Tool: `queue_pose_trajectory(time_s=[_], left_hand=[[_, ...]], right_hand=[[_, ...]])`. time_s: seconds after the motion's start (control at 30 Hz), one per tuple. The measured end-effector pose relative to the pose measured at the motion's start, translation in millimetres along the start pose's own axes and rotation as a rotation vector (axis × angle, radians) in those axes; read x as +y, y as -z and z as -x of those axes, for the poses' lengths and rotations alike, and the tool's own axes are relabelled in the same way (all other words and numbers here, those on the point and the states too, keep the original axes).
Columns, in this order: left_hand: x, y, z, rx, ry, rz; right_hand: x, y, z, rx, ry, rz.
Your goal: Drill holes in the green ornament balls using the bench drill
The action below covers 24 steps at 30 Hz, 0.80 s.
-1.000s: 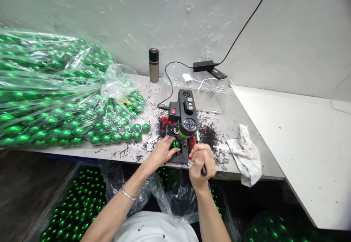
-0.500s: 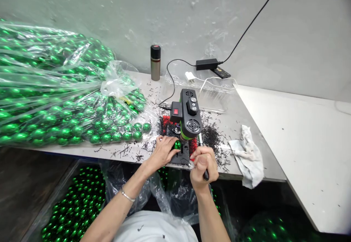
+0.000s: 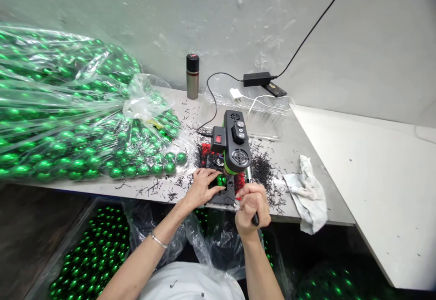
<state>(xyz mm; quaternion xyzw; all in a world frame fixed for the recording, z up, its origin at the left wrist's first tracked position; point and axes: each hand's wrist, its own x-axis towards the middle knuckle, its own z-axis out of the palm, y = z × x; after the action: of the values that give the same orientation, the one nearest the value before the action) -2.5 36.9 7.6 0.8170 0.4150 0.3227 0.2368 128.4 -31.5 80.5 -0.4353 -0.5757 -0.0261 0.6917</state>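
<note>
a green ball (image 3: pixel 221 180) is held, partly covered, between curled thumb and fingers of the left hand (image 3: pixel 203 186), over the black base plate (image 3: pixel 225 197) and close to the black machine (image 3: pixel 237 141). the lever (image 3: pixel 249 173) is gripped in the closed right hand (image 3: pixel 252 205). black scraps (image 3: pixel 261 170) are strewn around; a ball-filled bag (image 3: pixel 68 123) is set at left, a white cloth (image 3: pixel 308 195) at right.

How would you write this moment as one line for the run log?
left hand: holds green ball at black machine | right hand: grips lever | white cloth: lies over edge of table
</note>
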Motion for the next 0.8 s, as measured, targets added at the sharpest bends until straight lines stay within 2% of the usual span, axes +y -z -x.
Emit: queue_pose_trajectory(time_s=[0.4, 0.63, 0.8], left_hand=[[6.2, -5.5, -0.5, 0.106, 0.041, 0.028], [8.2, -5.6, -1.9, 0.089, 0.071, 0.040], [6.4, -6.0, -0.9, 0.092, 0.045, 0.060]], right_hand=[[0.5, 1.0, 1.3, -0.012, -0.004, -0.002], [1.9, 2.6, 2.4, -0.033, 0.002, 0.027], [15.2, 2.2, 13.0, -0.032, 0.069, 0.064]])
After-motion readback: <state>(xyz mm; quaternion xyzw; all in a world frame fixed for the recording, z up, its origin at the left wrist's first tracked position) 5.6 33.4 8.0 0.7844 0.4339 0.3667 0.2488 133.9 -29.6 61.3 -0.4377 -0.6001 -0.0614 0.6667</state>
